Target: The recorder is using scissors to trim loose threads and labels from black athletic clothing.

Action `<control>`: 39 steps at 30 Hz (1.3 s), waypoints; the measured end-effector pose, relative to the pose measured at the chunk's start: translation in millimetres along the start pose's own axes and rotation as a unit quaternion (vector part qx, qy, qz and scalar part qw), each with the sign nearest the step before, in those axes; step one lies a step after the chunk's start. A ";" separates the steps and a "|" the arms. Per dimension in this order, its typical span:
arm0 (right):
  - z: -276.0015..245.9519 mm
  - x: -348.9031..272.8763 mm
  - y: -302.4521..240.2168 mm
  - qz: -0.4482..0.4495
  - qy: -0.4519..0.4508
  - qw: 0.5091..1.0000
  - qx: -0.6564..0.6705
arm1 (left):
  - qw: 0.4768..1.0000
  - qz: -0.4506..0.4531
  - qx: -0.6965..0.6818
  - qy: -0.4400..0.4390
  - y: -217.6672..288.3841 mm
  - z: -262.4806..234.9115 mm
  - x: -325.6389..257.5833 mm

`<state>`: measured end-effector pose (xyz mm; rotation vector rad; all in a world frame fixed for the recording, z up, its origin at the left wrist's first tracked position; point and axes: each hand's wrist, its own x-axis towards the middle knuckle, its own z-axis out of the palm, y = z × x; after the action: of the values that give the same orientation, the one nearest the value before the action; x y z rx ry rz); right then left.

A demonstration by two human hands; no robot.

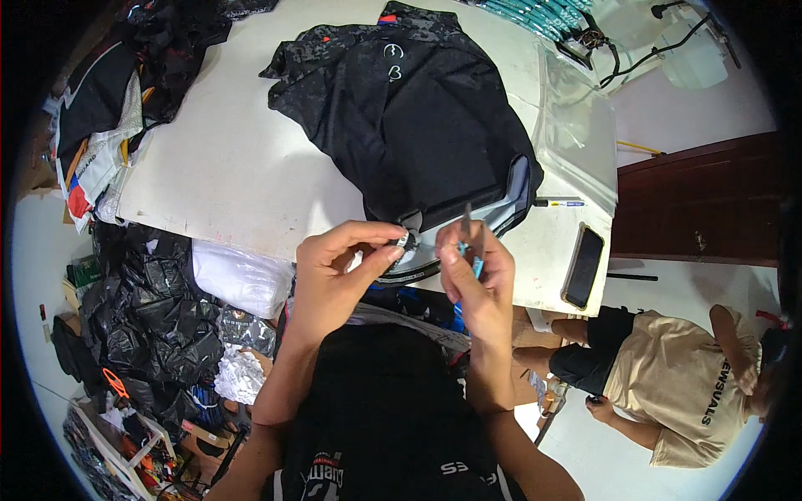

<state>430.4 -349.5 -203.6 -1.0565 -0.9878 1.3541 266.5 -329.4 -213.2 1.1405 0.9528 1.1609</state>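
Fabric of a black garment is lying across the white table, its near edge disappearing partly behind both hands. The left hand is pinching a small dark piece between thumb and forefinger; the fingertips are covering much of it, and whether it is joining the garment remains hard to tell. The right hand is gripping a blue-handled cutting tool, blades pointing away from the body, its grip mostly hiding behind the fingers. A co-worker is standing at the right, the head partly fading into the dark rim. Below the table's left side, black plastic bags are concealing their contents, while clear wrapping is enclosing something white. Beneath, a pale rack is holding jumbled items, too small to identify.
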 end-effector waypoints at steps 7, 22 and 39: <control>-3.8 2.0 0.2 -0.070 0.034 0.990 -0.116 | 0.997 -0.011 -0.078 -0.016 -4.9 -6.9 2.0; -2.8 4.7 20.2 -0.227 0.040 0.953 -0.195 | 0.996 0.003 -0.072 -0.046 -5.0 2.1 -0.5; -37.3 -5.8 -0.2 -0.103 -0.188 0.975 -0.061 | 0.992 -0.019 -0.121 0.010 -1.3 -7.3 11.2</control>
<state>466.5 -355.7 -212.6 -0.7722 -1.4353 1.3611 261.6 -317.1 -215.8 0.9141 0.8194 1.2230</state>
